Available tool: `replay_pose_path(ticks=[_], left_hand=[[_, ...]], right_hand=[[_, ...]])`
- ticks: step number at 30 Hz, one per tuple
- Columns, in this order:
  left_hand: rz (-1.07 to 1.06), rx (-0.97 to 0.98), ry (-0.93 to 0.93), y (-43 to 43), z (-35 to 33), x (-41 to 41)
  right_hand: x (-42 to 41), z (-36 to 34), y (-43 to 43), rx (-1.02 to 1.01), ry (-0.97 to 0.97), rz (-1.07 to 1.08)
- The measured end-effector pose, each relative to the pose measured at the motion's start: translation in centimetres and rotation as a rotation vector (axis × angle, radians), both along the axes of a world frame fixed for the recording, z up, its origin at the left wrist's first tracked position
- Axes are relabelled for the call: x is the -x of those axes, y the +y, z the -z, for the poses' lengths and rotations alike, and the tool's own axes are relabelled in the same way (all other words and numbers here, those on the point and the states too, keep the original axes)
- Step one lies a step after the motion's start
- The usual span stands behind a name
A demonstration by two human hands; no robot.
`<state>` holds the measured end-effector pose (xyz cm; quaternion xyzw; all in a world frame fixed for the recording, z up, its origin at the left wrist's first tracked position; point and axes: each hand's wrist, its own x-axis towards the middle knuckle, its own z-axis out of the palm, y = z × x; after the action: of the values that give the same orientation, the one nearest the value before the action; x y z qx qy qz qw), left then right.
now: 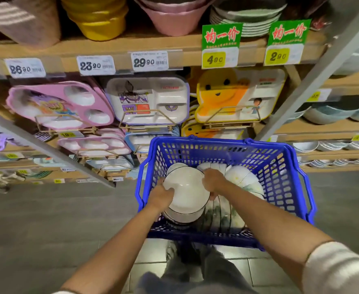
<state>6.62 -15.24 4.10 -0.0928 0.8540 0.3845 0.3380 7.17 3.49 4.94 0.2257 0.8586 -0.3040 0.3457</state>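
Note:
A blue plastic shopping basket stands on the floor in front of me, holding several white bowls. My left hand grips the left rim of a white bowl with a thin dark rim line, thumb over its edge. My right hand grips the same bowl's right rim. That bowl sits on top of a stack of similar bowls. More white bowls lie on their sides along the basket's right half.
Store shelves rise behind the basket with children's divided plates: pink, white and yellow. Price tags line the upper shelf edge. Bowls fill the shelves at right. Grey floor lies on both sides; my legs are below.

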Motion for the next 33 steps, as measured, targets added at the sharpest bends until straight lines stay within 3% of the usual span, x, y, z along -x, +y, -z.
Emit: replay_pose_path(ticks=[7,14,17,21,27,33], left_hand=[[-0.066,-0.390,0.052,-0.4,-6.0,2.0],[-0.129,-0.854,-0.250,0.8,-14.6,3.0],[-0.051,-0.884,-0.216,2.1,-18.2,3.0],[-0.055,-0.886,-0.097,4.8,-22.6,2.2],[-0.112,-0.888,0.029,10.8,-28.3,-1.0],[-0.138,-0.985,0.024,17.5,-31.9,-6.2]], right_hand=[[-0.6,-8.4,2.0,0.175,0.043,0.251],[-2.1,-18.8,3.6,0.257,0.164,0.249],[-3.0,-22.5,4.7,0.242,0.207,0.225],[-5.0,-26.2,6.8,0.351,0.333,0.375],[-8.4,-27.8,9.7,0.453,0.720,0.703],[-13.4,-30.5,13.9,0.767,0.902,0.953]])
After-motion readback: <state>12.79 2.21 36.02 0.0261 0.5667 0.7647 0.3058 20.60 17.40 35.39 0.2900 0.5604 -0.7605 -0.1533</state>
